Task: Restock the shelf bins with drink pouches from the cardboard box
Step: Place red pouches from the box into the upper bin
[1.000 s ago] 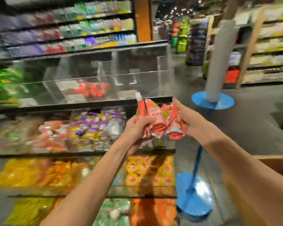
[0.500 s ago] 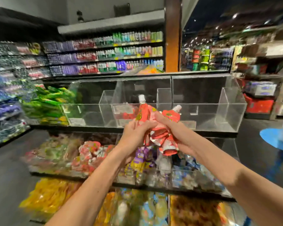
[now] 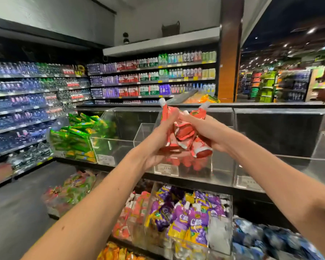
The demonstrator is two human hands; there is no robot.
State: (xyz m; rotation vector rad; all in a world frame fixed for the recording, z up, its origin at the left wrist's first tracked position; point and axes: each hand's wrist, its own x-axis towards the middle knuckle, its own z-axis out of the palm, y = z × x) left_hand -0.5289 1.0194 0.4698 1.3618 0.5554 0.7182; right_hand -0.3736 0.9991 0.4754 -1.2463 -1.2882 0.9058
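Both hands hold a bunch of red drink pouches (image 3: pixel 184 132) with white spouts, raised in front of the top shelf. My left hand (image 3: pixel 158 143) grips the bunch from the left, with one pouch upright above its fingers. My right hand (image 3: pixel 208 132) grips it from the right, another spout sticking up past its fingers. Just behind and below the bunch stands a clear acrylic bin (image 3: pixel 188 167) with a few red pouches at its bottom and a price label on its front. The cardboard box is out of view.
A bin of green pouches (image 3: pixel 75 136) stands at the left of the top shelf, with see-through bins (image 3: pixel 281 166) to the right. The lower shelf holds purple pouches (image 3: pixel 189 220), red ones and blue ones. Bottle shelves (image 3: pixel 152 76) line the back wall. Grey floor lies left.
The view has swung left and up from the aisle to the shelf. Both hands have carried the red pouches closer to the top clear bin, keeping their grip.
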